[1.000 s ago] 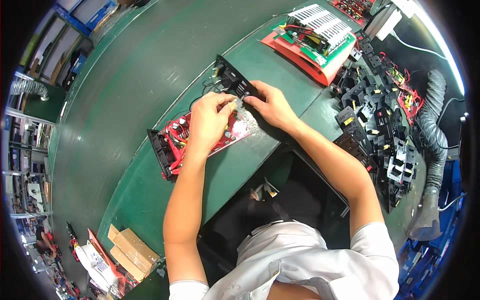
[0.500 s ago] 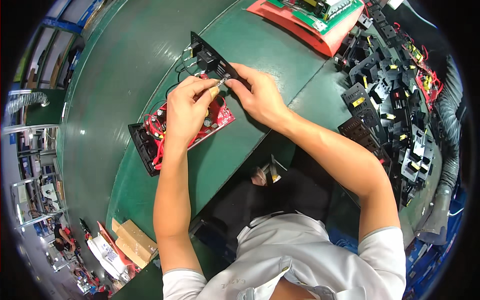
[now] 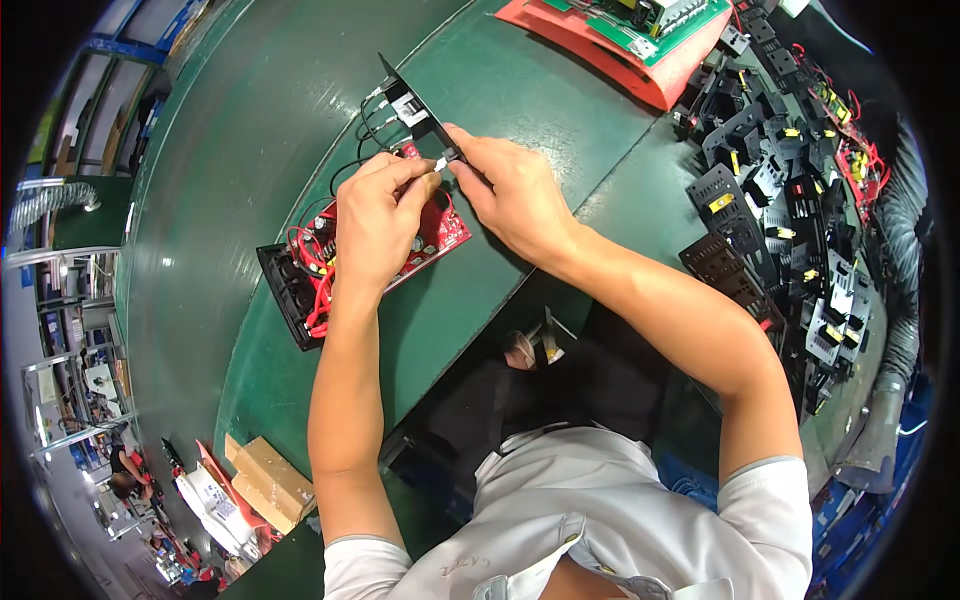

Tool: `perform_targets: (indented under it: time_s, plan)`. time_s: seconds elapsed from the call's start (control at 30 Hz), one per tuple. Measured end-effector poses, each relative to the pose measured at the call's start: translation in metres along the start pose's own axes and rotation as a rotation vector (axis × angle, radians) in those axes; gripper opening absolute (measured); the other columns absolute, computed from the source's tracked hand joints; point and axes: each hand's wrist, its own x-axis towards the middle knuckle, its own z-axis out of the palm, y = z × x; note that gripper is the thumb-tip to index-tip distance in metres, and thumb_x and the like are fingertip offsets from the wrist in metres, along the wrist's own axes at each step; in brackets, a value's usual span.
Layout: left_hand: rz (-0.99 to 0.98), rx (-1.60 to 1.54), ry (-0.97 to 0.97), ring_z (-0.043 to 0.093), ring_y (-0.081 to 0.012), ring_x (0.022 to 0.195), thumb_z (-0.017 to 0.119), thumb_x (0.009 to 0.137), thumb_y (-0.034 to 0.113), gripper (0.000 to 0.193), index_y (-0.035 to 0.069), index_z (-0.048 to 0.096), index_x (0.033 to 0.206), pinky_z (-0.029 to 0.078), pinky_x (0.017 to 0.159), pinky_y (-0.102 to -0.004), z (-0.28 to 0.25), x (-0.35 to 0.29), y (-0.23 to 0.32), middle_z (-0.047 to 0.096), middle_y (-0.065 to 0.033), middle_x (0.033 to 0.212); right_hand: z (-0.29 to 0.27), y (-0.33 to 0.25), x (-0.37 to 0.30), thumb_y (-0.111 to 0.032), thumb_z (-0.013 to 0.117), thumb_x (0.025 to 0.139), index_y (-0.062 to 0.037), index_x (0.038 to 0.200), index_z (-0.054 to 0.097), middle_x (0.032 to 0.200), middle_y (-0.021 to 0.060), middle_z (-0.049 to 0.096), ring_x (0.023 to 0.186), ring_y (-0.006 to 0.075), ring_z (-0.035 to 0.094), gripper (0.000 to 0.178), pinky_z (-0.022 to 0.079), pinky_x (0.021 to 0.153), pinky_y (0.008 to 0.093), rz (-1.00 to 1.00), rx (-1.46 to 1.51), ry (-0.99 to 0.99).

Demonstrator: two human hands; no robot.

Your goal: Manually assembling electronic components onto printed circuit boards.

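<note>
My right hand (image 3: 522, 192) grips the lower end of a black end panel (image 3: 432, 122), held tilted above the green bench. A black socket block with a pale top sits on the panel's inner side, and dark wires (image 3: 362, 140) run from it. With thumb and fingertips, my left hand (image 3: 378, 222) pinches a small whitish wire connector (image 3: 441, 163) against the panel's lower end. Beneath my left hand lies a red circuit board (image 3: 442, 232), partly hidden by it. Red wires (image 3: 318, 262) lead across to a second black end panel (image 3: 290, 300) at the board's left end.
Many black panels with sockets (image 3: 735, 220) are heaped at the right. A red-orange sheet (image 3: 600, 50) bearing a green circuit board (image 3: 655, 40) lies at the back. A cardboard box (image 3: 268, 485) stands at the lower left, and a ribbed grey hose (image 3: 905, 270) hangs far right.
The black panel has turned in my right hand, showing the pale top of its socket block. My left fingers stay pinched on the connector at the panel's lower end.
</note>
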Motion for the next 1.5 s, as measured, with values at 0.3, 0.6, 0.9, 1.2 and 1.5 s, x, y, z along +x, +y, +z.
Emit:
perform_targets:
  time_s: [0.3,0.6,0.9,1.2,1.5]
  plan:
    - [-0.048,-0.027,0.049,0.065,-0.0245,0.067,0.070,0.083,0.005,0.014,-0.004,0.073,0.094,0.050,0.065,-0.0348,0.000,-0.001,0.002,0.067,-0.0153,0.080,0.005,-0.008,-0.004,-0.004,0.062,0.090,0.0011,0.129,0.060,0.089,0.0208,0.067,0.080,0.0384,0.065,0.040,0.052,0.071,0.0429,-0.031,-0.049,-0.016]
    - [0.047,-0.604,-0.123,0.062,-0.0275,0.117,0.048,0.086,-0.011,0.071,0.003,0.027,0.153,0.052,0.098,-0.0334,-0.023,0.004,0.011,0.048,-0.0198,0.136,-0.006,0.019,0.013,-0.008,0.065,0.090,-0.0022,0.133,0.056,0.111,0.0208,0.068,0.094,0.0331,0.069,0.044,0.053,0.082,0.0394,0.244,-0.097,-0.072]
    - [0.062,-0.308,-0.045,0.069,-0.0257,0.095,0.053,0.089,-0.011,0.070,0.006,0.030,0.153,0.054,0.082,-0.0357,-0.014,-0.002,0.024,0.061,-0.0165,0.108,-0.025,-0.035,0.022,-0.018,0.072,0.091,-0.0015,0.099,0.068,0.097,0.0081,0.065,0.085,0.0185,0.062,0.019,0.049,0.074,0.0315,0.167,0.111,-0.138]
    - [0.272,-0.166,-0.028,0.066,-0.0302,0.077,0.065,0.083,-0.003,0.056,0.008,0.054,0.136,0.052,0.072,-0.0402,-0.006,-0.002,0.019,0.064,-0.0138,0.085,-0.043,-0.028,0.016,-0.019,0.067,0.094,-0.0009,0.097,0.067,0.088,0.0028,0.065,0.074,0.0105,0.058,0.018,0.045,0.068,0.0254,0.585,0.428,-0.351]
    - [0.245,-0.180,-0.069,0.069,-0.0208,0.086,0.065,0.083,-0.005,0.043,0.003,0.062,0.125,0.056,0.080,-0.0326,-0.010,-0.004,0.024,0.066,-0.0112,0.091,-0.052,-0.018,0.020,-0.021,0.068,0.094,-0.0038,0.098,0.064,0.086,0.0010,0.065,0.077,0.0085,0.060,0.018,0.046,0.069,0.0213,0.892,0.808,-0.444]
